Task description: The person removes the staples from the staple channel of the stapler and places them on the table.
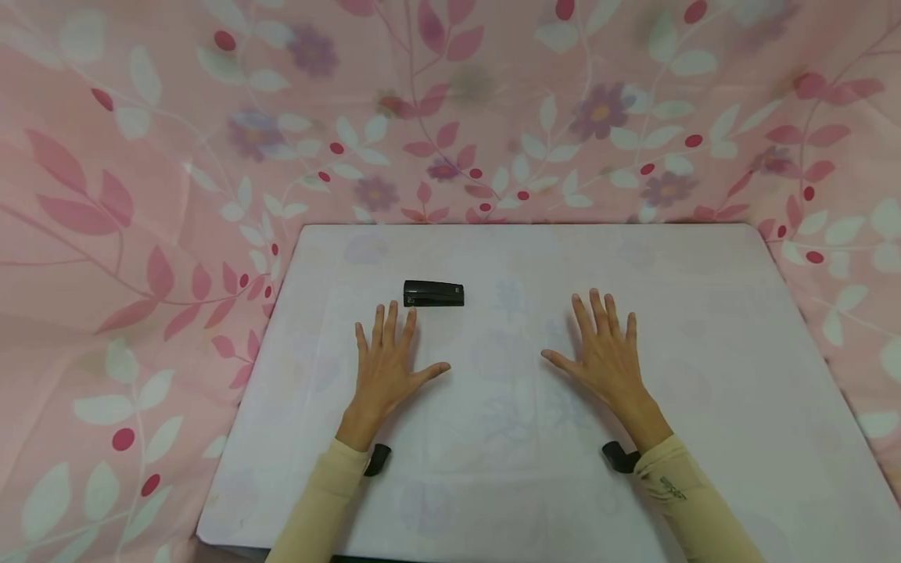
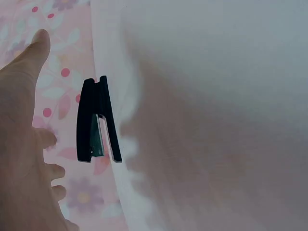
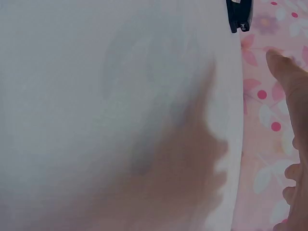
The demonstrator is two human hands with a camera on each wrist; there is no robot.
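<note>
A black stapler (image 1: 433, 294) lies on its base toward the back of the white table, left of the middle. My left hand (image 1: 385, 367) is spread palm down just in front of it, fingertips near the stapler's left half. In the left wrist view the stapler (image 2: 91, 120) shows its side and the metal part between its arms, with the left hand (image 2: 19, 120) beside it. To the right, my right hand (image 1: 604, 360) is also spread, thumb pointing inward, holding nothing. One end of the stapler (image 3: 240, 17) enters the top of the right wrist view, beyond the right hand (image 3: 296, 106).
The white table (image 1: 493, 485) has rounded corners and a faintly patterned cover. Pink floral cloth (image 1: 450, 109) hangs behind it and along both sides. Each wrist carries a small black device (image 1: 378, 460) at the cuff of a pale yellow sleeve (image 1: 320, 500).
</note>
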